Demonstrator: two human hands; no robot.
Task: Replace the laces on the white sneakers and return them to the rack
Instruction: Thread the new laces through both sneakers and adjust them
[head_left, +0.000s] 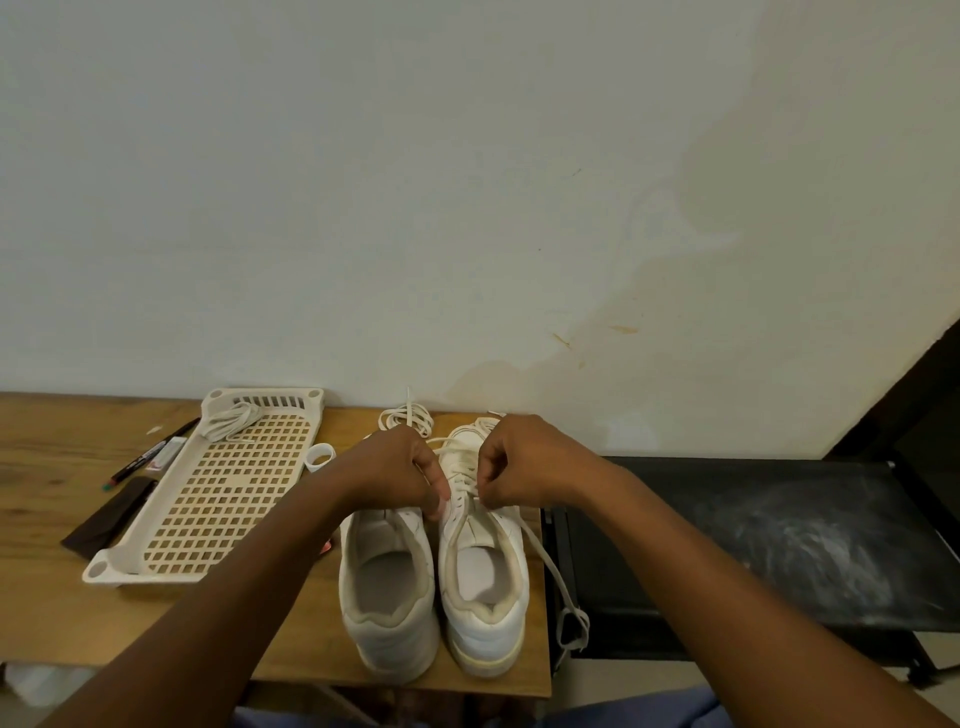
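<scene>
On the wooden bench, against the pale wall, a cream perforated rack tray lies at ten o'clock from the sneakers; beside its left edge lie a marker pen and a dark flat pouch, and a small white ring sits just off its right edge. A black table stands at three o'clock, past the bench's end. The two white sneakers stand side by side, heels toward the person: the left sneaker unlaced, the right sneaker partly laced. The left hand and right hand meet over the right sneaker's eyelets, fingers curled together, each pinching the cream lace, whose free end trails off the bench edge at four o'clock. A coiled spare lace lies at twelve o'clock behind the hands. In the tray's far corner rests a bundled lace.
</scene>
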